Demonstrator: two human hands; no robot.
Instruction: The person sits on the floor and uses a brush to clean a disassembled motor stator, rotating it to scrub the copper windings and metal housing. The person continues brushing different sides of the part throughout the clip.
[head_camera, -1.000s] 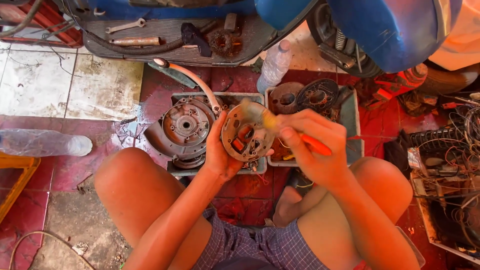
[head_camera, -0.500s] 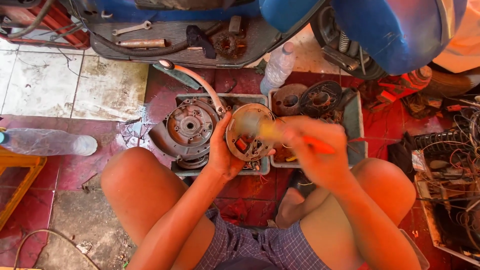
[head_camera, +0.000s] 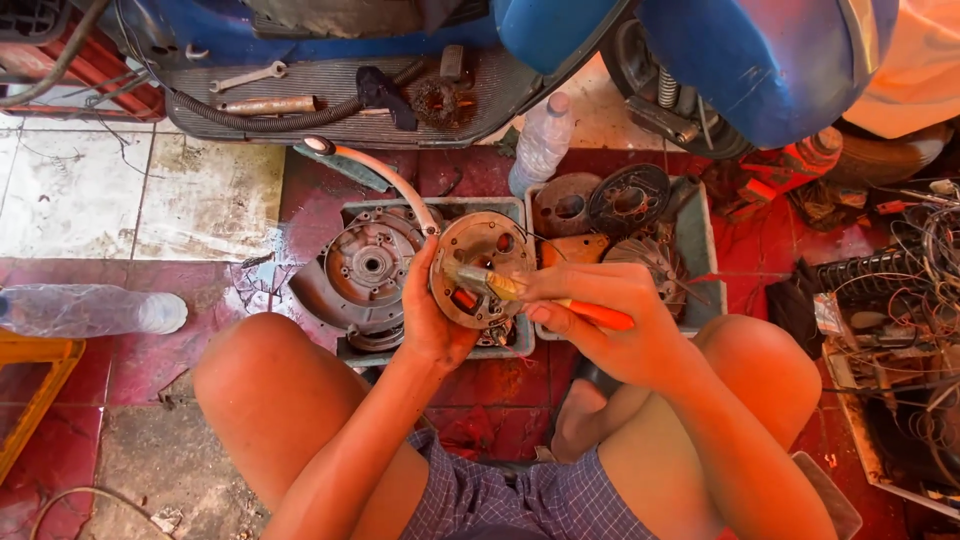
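Note:
My left hand (head_camera: 428, 322) grips a round metal stator plate (head_camera: 484, 262) with copper coils, holding it upright over a grey tray (head_camera: 434, 353). My right hand (head_camera: 610, 322) holds an orange-handled brush (head_camera: 540, 297), its bristled tip pressed against the plate's face. I am squatting, with both bare knees on either side of the hands. A round engine cover (head_camera: 368, 268) lies in the tray just left of the plate.
A second tray (head_camera: 698, 248) to the right holds several round metal parts. A clear plastic bottle (head_camera: 540, 146) stands behind the trays; another bottle (head_camera: 90, 310) lies at left. A blue scooter (head_camera: 760, 60) with a wrench (head_camera: 248, 76) on its footboard stands ahead. Tangled wires (head_camera: 900, 300) lie at right.
The plate has been turned and tilted in my left hand, and my right hand has shifted the brush across its face. The view has drifted slightly.

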